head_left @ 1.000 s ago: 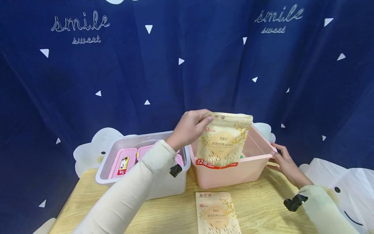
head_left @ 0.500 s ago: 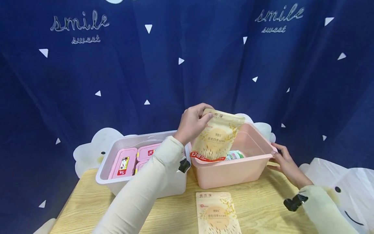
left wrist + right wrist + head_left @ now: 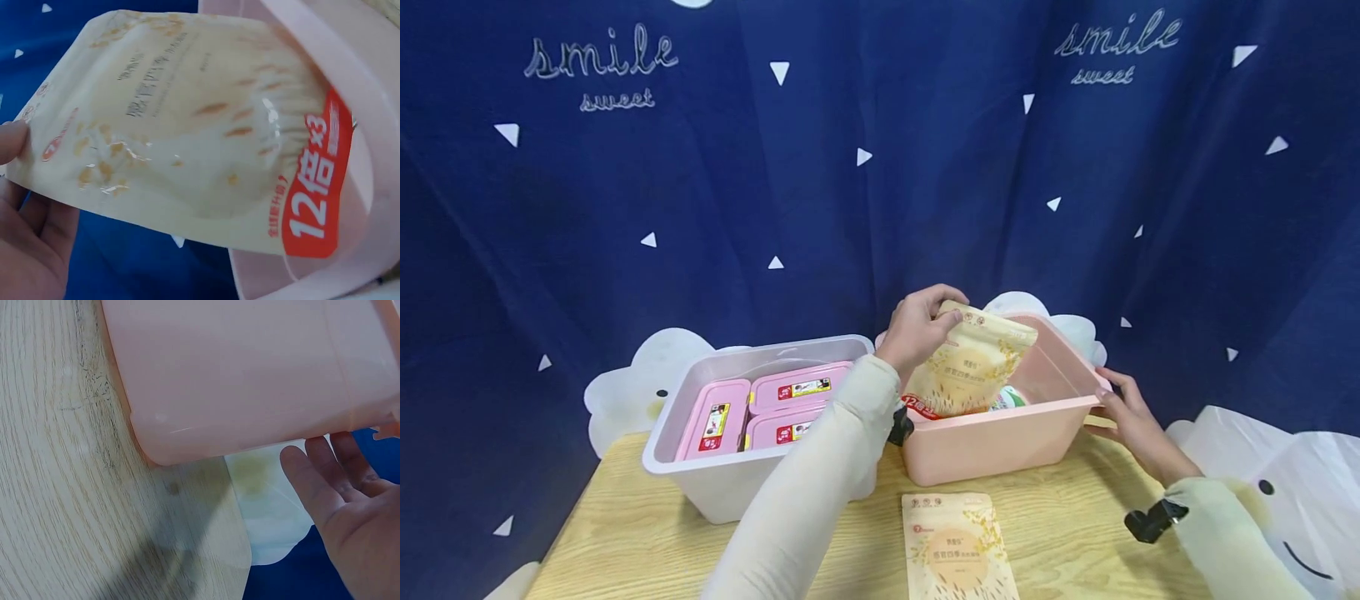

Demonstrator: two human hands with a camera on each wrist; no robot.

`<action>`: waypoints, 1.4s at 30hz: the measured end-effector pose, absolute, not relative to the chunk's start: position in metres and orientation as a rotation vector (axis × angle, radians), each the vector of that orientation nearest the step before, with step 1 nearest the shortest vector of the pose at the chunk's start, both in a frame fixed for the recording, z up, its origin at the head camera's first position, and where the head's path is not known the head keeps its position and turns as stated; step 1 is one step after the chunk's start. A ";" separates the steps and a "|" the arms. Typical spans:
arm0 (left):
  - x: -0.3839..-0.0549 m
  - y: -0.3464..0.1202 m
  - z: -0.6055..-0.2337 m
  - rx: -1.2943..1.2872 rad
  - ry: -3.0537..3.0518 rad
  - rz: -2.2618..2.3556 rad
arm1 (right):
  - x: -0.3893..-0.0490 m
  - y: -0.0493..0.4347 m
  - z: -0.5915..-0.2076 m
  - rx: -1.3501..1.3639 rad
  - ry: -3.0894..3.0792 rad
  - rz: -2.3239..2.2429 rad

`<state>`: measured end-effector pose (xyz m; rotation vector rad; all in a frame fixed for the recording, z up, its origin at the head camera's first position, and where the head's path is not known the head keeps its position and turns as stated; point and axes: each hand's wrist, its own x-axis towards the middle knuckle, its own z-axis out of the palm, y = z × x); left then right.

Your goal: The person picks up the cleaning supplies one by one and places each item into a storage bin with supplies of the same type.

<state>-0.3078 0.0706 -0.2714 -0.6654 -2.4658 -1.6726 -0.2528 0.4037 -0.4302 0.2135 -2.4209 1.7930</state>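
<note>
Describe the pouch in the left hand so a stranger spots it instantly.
On the wood-grain table, find the pink bin, right of the white bin. At its opening, the left hand pinches a cream pouch by a top corner, holding it tilted. Unlike the similar pouch lying flat on the table in front, this one is raised, its red bottom band visible.

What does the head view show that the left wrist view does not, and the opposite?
Only the head view: three pink rectangular plastic boxes, a cream printed pouch lying flat, and the right hand touching the pale pink plastic bin.

Only the left wrist view: a readable white "×3" on the red band of the held cream pouch.

Both: the left hand gripping this held pouch, the pink bin, and the blue fabric curtain.
</note>
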 end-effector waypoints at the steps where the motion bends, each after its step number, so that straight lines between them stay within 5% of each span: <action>1: -0.308 0.072 -0.274 -0.656 -2.497 -1.663 | -0.253 0.403 -0.430 0.217 -2.423 1.796; 32: -0.326 0.079 -0.314 -0.534 -2.581 -1.693 | -0.254 0.402 -0.431 0.171 -2.429 1.761; 42: -0.325 0.069 -0.321 -0.433 -2.668 -1.208 | -0.250 0.401 -0.431 0.155 -2.451 1.747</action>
